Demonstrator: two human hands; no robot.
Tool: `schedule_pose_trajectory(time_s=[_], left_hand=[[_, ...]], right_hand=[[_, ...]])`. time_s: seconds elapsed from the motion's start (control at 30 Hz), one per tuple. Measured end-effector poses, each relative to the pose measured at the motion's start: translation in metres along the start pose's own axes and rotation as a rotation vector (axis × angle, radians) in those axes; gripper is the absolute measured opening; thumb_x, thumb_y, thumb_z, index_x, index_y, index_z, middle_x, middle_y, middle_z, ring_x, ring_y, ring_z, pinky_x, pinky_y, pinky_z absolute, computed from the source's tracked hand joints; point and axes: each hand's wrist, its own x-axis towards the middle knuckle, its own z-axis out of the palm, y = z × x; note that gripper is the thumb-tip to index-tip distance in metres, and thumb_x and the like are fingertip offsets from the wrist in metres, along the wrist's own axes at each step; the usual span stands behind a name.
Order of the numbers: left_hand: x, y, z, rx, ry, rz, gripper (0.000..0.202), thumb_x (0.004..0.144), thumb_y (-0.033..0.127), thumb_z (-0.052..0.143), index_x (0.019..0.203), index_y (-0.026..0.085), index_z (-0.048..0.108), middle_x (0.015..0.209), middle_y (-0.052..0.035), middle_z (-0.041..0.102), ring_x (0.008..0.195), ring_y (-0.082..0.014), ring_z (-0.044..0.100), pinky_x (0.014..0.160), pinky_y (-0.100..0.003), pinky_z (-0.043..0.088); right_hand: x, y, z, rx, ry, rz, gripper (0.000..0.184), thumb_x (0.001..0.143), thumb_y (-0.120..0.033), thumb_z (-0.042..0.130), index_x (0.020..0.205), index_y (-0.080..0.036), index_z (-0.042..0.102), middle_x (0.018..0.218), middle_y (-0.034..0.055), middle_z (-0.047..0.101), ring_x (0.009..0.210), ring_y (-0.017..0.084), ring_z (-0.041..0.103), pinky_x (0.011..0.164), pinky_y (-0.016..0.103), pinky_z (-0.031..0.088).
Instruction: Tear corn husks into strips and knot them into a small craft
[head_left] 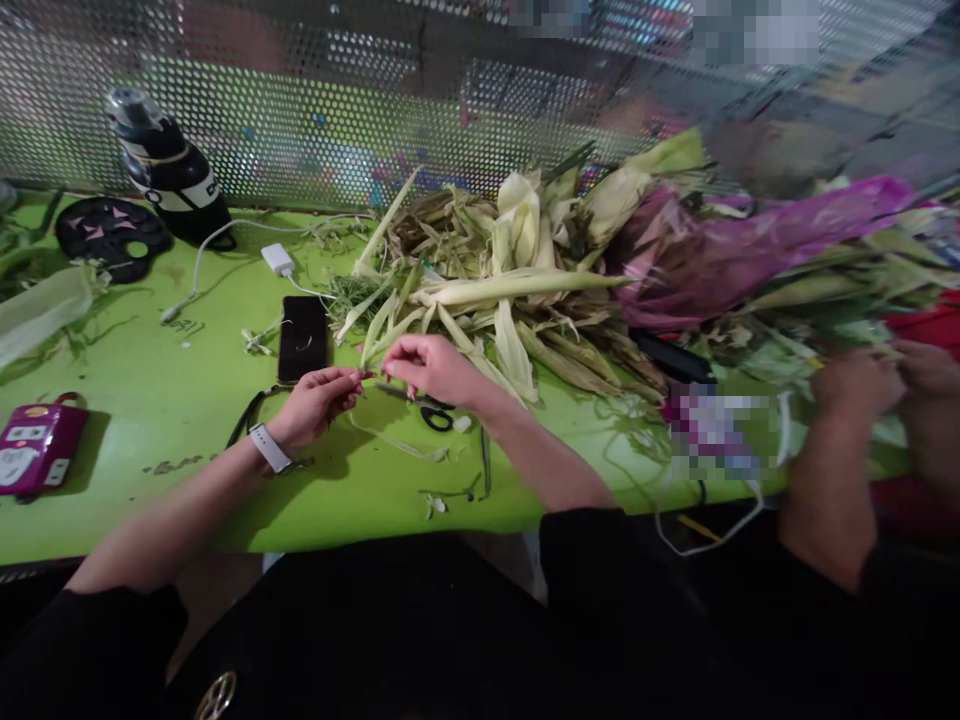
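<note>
My left hand (315, 402), with a white watch band at the wrist, is pinched shut on one end of a thin strip of husk (397, 442) above the green table (135, 390). My right hand (431, 368) is closed in a pinch beside it, fingertips almost touching the left ones, on the same thin strip. Black-handled scissors (433, 412) lie on the table just under my right hand. A big heap of pale green and yellow corn husks (495, 290) lies just beyond both hands.
A black phone (303, 338) with a white charger and cable (279, 260) lies left of the husks. A black bottle (169, 165), a black disc, and a magenta box (37, 448) sit at left. Another person's hands (892, 385) work at right near purple plastic (757, 245). Perforated metal backs the table.
</note>
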Motion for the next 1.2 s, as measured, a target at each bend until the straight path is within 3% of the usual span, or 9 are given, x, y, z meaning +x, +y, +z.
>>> schedule_pose_trajectory(time_s=[0.07,0.2,0.27,0.37,0.5,0.63,0.9,1.03,1.2], left_hand=[[-0.002,0.001,0.001,-0.067,-0.032,-0.024,0.009,0.075,0.014,0.078,0.081,0.01,0.073,0.068,-0.0012,0.066,0.053,-0.0033,0.054,0.054,-0.014,0.047],[-0.006,0.001,0.005,-0.154,-0.081,-0.072,0.009,0.076,0.012,0.077,0.082,0.008,0.071,0.065,-0.0005,0.063,0.05,-0.0024,0.051,0.048,-0.012,0.043],[-0.008,0.002,0.006,-0.188,-0.092,-0.107,0.006,0.078,0.011,0.074,0.081,0.008,0.069,0.064,-0.0001,0.061,0.05,-0.0021,0.05,0.046,-0.011,0.042],[-0.009,0.006,0.008,-0.243,-0.074,-0.139,0.003,0.081,0.008,0.07,0.08,0.009,0.067,0.063,0.0007,0.06,0.048,-0.0016,0.049,0.045,-0.01,0.042],[-0.009,0.009,0.006,-0.278,-0.069,-0.164,0.005,0.081,0.005,0.068,0.084,0.009,0.068,0.064,0.0002,0.061,0.048,-0.0015,0.05,0.045,-0.009,0.044],[-0.007,0.006,0.002,-0.206,-0.061,-0.096,0.001,0.082,0.007,0.069,0.082,0.007,0.071,0.066,-0.001,0.063,0.049,-0.0017,0.051,0.049,-0.01,0.045],[0.001,-0.002,-0.005,0.157,-0.048,0.068,0.009,0.083,0.02,0.074,0.082,0.011,0.074,0.07,-0.0041,0.069,0.057,-0.0071,0.06,0.057,-0.019,0.05],[0.0,-0.009,-0.003,0.152,-0.049,0.13,0.017,0.08,0.027,0.079,0.084,0.011,0.073,0.069,-0.0034,0.069,0.057,-0.0073,0.06,0.058,-0.019,0.051],[0.0,-0.017,0.002,0.16,-0.017,0.203,0.034,0.07,0.039,0.086,0.082,0.011,0.072,0.066,-0.0024,0.068,0.058,-0.0083,0.061,0.058,-0.02,0.051]], right_hand=[[-0.003,0.018,0.005,0.042,-0.059,0.117,0.014,0.09,-0.019,0.061,0.103,-0.014,0.063,0.104,0.0085,0.068,0.063,0.009,0.058,0.054,0.023,0.053],[0.01,0.04,0.026,0.399,-0.098,0.137,0.058,0.083,-0.009,0.062,0.137,-0.025,0.047,0.137,0.0099,0.057,0.061,0.005,0.054,0.052,0.019,0.052],[0.022,0.043,0.034,0.525,-0.169,0.084,0.064,0.08,-0.011,0.066,0.138,-0.029,0.047,0.133,0.0061,0.061,0.065,0.006,0.056,0.051,0.016,0.05],[0.037,0.047,0.036,0.548,-0.278,0.03,0.049,0.077,-0.021,0.074,0.125,-0.023,0.06,0.109,0.0034,0.07,0.062,0.006,0.053,0.051,0.015,0.048],[0.041,0.055,0.032,0.408,-0.238,0.019,0.024,0.08,-0.032,0.076,0.093,-0.014,0.067,0.081,0.0007,0.068,0.061,0.007,0.054,0.059,0.018,0.052],[0.022,0.054,0.025,0.159,-0.186,-0.044,0.011,0.092,-0.024,0.062,0.094,-0.014,0.067,0.084,0.0022,0.069,0.07,0.01,0.062,0.068,0.024,0.054],[-0.016,0.055,0.023,-0.522,0.103,-0.4,0.023,0.1,-0.03,0.051,0.101,-0.018,0.071,0.094,0.0094,0.07,0.078,0.018,0.062,0.072,0.034,0.052],[-0.015,0.061,0.03,-0.778,0.09,-0.588,0.026,0.098,-0.011,0.045,0.091,-0.016,0.07,0.078,0.0059,0.065,0.067,0.014,0.054,0.057,0.026,0.043],[-0.015,0.061,0.031,-0.818,0.142,-0.819,0.02,0.098,-0.012,0.049,0.087,-0.015,0.066,0.073,0.0032,0.061,0.064,0.012,0.051,0.057,0.024,0.042]])
